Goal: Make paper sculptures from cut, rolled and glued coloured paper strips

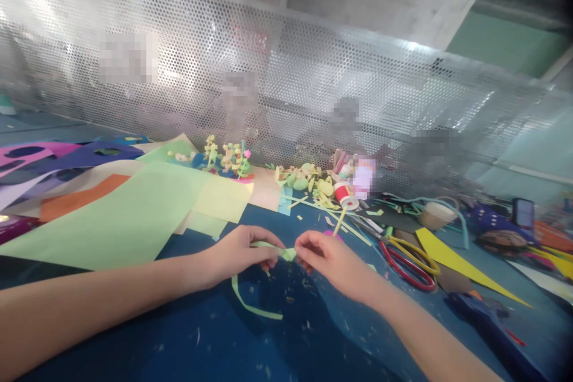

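Between my two hands is a light green paper strip (289, 254), partly folded where the fingers meet it. My left hand (244, 250) pinches it between thumb and fingers, and a long loose tail (255, 309) hangs in a curve below that hand. From the other side, my right hand (329, 259) pinches the strip's folded end with thumb and forefinger. The fingertips are close together but apart. Just behind my right hand a thin yellow stick or strip (341, 221) stands at a slant, near a pink piece partly hidden by that hand.
Green paper sheets (147, 215) and an orange piece (83, 197) spread over the blue table (201, 334) at left. Small paper figures (228, 158) stand behind. Scissors with red handles (409, 271), a red-and-white roll (345, 196) and a blue tool (492, 328) lie right. A perforated metal screen (188, 65) closes off the back.
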Demonstrator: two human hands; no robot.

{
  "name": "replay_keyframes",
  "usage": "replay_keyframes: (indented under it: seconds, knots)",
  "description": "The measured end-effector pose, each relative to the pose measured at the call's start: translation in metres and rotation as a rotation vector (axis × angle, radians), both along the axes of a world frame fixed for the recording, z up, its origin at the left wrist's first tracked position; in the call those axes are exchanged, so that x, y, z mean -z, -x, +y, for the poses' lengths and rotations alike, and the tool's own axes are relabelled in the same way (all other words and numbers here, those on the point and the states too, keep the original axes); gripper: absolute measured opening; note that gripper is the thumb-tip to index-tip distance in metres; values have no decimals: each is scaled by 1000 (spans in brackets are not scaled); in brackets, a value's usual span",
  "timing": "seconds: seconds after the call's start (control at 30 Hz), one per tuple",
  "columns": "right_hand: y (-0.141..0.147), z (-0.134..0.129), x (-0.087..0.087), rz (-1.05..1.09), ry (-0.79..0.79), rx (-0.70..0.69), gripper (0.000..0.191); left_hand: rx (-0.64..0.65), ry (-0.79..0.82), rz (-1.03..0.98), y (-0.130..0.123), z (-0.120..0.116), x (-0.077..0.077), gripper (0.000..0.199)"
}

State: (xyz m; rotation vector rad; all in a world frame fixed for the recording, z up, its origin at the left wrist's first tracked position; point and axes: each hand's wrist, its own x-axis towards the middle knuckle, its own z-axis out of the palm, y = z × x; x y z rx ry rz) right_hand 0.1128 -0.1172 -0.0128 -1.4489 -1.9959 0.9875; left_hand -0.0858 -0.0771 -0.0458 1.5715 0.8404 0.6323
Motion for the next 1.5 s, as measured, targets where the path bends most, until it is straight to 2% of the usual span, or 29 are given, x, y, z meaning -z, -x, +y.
replay_keyframes:
  seconds: [0.2, 0.5, 0.63, 0.73, 0.83, 1.07, 1.33, 1.5]
  knots:
    - [3, -3, -2, -56, -76, 15, 16, 37, -35, 33, 1, 1, -1, 22]
    - [9, -8, -2, -15, -45, 15, 17, 125, 21, 54, 1, -1, -15, 25]
    - [9, -10, 0, -27, -140, -6, 17, 106, -62, 59, 0, -3, -18, 33]
    - [11, -11, 0, -44, -177, 5, 16, 96, -120, 90, -1, -3, -15, 32]
    - [13, -11, -1, -1, -136, 31, 15, 74, -114, 52, -3, -2, -10, 29]
    - [17, -9, -3, 170, 98, 80, 17, 34, -75, 14, -3, -2, -7, 26]
    - [15, -5, 2, 143, -4, 72, 17, 61, -21, -25, -2, -1, -9, 28]
    - [12, -3, 5, 165, -56, 105, 20, 114, -89, -13, -1, 1, -10, 27]
